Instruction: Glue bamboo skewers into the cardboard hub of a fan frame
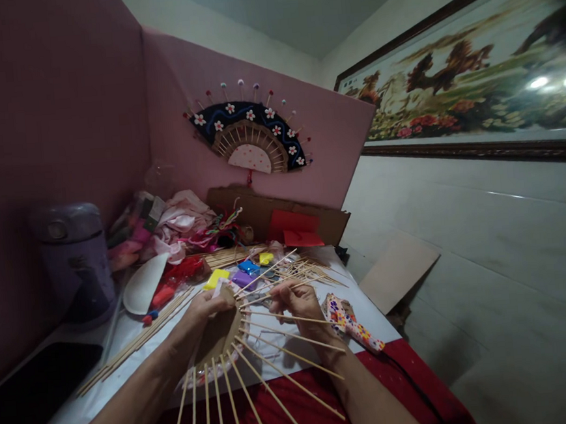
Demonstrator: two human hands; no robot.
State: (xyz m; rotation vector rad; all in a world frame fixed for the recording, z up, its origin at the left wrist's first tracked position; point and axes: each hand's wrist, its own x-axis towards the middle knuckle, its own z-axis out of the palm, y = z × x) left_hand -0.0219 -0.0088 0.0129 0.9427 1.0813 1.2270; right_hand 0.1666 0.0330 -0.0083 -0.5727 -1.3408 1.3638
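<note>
A half-round cardboard piece [220, 334] has several thin wooden sticks [275, 363] fanning out from its curved edge toward the right and the front. My left hand [213, 307] grips its upper left end, thumb on the brown face. On the right, my right hand [295, 302] has its fingers pinched round a wooden stick close to the cardboard's edge. Patterned material shows along the cardboard's rim. Just right of my right hand lies a flower-patterned glue gun [353, 327] with a black cord.
Loose sticks [311, 268], clay packets [248, 267], a white half-round piece [146, 285] and pink cloth [183, 216] lie behind. A purple bottle [79, 267] and a dark flat object [55, 370] are at left. A finished fan [252, 136] hangs on the pink panel.
</note>
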